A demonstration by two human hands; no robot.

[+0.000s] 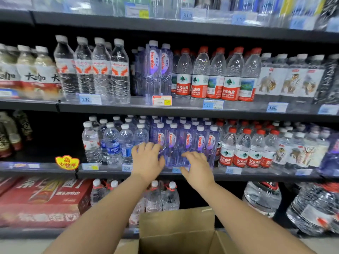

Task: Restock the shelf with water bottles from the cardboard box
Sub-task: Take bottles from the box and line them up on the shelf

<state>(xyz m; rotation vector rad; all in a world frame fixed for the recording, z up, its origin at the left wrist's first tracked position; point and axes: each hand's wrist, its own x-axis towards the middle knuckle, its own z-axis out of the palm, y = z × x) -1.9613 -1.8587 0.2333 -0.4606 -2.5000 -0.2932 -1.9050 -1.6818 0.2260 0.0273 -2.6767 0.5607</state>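
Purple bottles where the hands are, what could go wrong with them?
1. The purple bottles stand packed close together near the shelf's front edge. A clumsy nudge from the left hand or right hand might tip one off.
2. A falling bottle could miss the cardboard box below.
3. A sideways shove might topple the red-capped bottles next to them.

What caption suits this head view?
Left hand and right hand rest on purple bottles on the shelf above the open cardboard box.

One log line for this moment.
left hand: at purple bottles, grip unclear | right hand: open, touching them | cardboard box: open below
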